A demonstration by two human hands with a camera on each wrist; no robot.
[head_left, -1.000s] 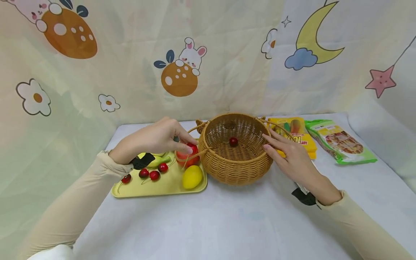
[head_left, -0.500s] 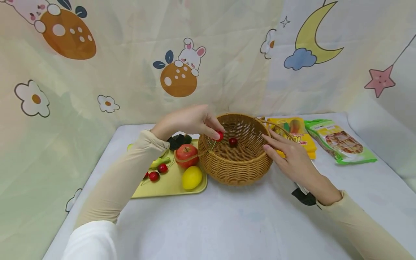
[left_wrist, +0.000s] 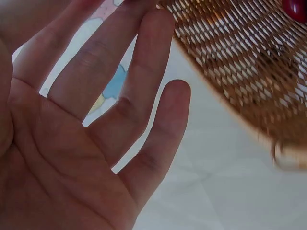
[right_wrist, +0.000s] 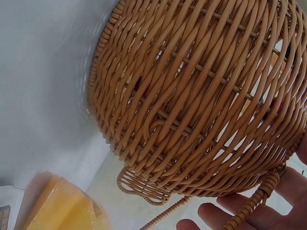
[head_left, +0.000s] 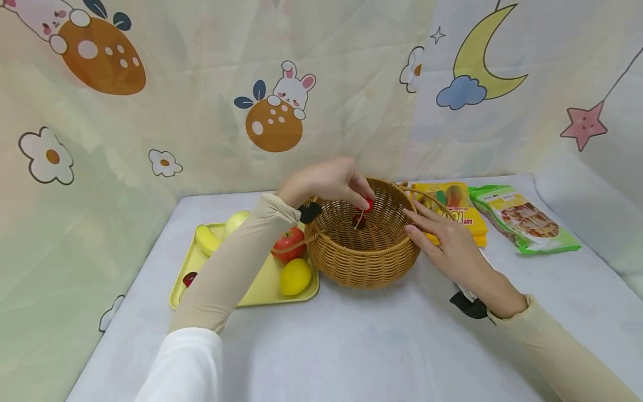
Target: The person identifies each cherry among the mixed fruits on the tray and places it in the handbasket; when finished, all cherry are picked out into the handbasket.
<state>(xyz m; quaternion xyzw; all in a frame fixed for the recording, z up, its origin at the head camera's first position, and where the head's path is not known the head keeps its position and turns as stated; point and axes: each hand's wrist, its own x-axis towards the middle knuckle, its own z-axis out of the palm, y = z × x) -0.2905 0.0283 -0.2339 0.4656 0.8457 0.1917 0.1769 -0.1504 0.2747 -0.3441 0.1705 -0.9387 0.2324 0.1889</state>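
My left hand (head_left: 337, 181) is over the mouth of the wicker basket (head_left: 361, 267), pinching a red cherry (head_left: 369, 205) between thumb and fingertips, its pale stem hanging down. Another dark red cherry (head_left: 359, 221) lies inside the basket, just below. In the left wrist view the palm and spread fingers of the left hand (left_wrist: 91, 120) fill the left side, beside the woven wall. My right hand (head_left: 449, 240) rests its extended fingers on the basket's right rim. The right wrist view shows those fingers (right_wrist: 230, 211) near the rim and handle (right_wrist: 249, 203).
A yellow tray (head_left: 258, 298) left of the basket bears a lemon (head_left: 296, 277), a red apple (head_left: 288, 244), a banana (head_left: 206, 240), a cherry (head_left: 189, 278) and a pale green fruit (head_left: 235, 222). Yellow packages (head_left: 452, 204) and a green-edged bag (head_left: 527, 220) lie right. A printed curtain (head_left: 351, 111) hangs behind.
My left hand has moved right from above the tray, carrying the cherry over the basket rim and into its mouth. The right hand has stayed on the rim.
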